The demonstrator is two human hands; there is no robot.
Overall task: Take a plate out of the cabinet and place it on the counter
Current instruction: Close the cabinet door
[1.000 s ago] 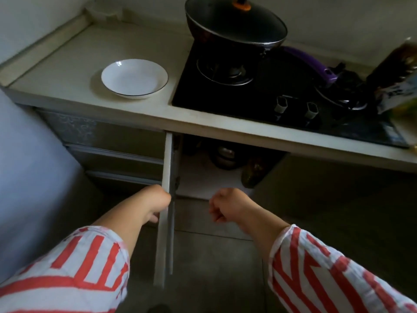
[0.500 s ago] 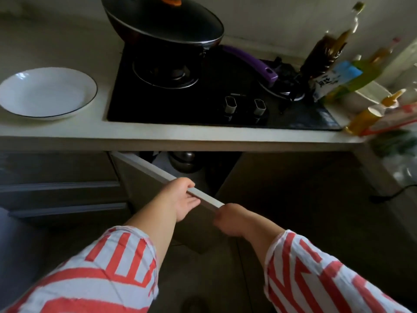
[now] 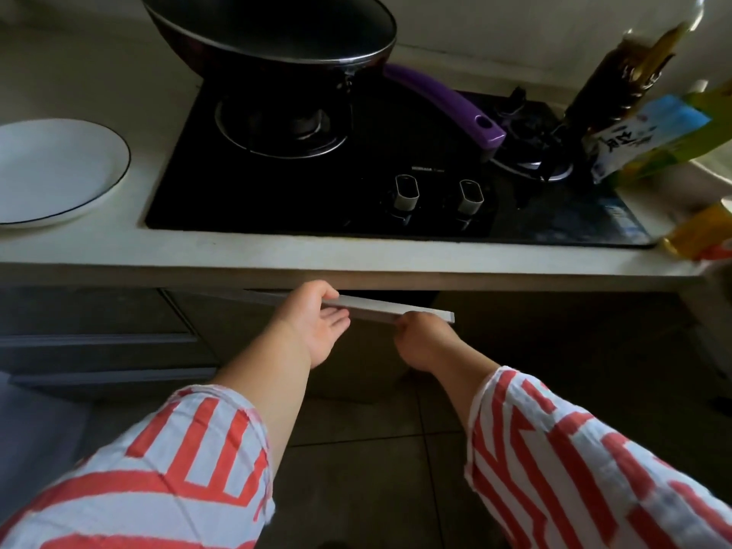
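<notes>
Already the white plate [image 3: 51, 170] sits on the counter [image 3: 317, 251] left of the stove [image 3: 376, 172]; both hands, left [image 3: 317, 324] and right [image 3: 424, 338], grasp the cabinet door's [image 3: 380, 307] top edge.

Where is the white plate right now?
The white plate sits on the counter at the far left of the head view, just left of the black stove and apart from both hands.

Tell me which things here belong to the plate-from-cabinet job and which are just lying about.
Part of the job:
round white plate with dark rim
pale grey cabinet door
beige stone counter

Just lying about:
black lidded wok
purple pan handle
dark sauce bottle
</notes>
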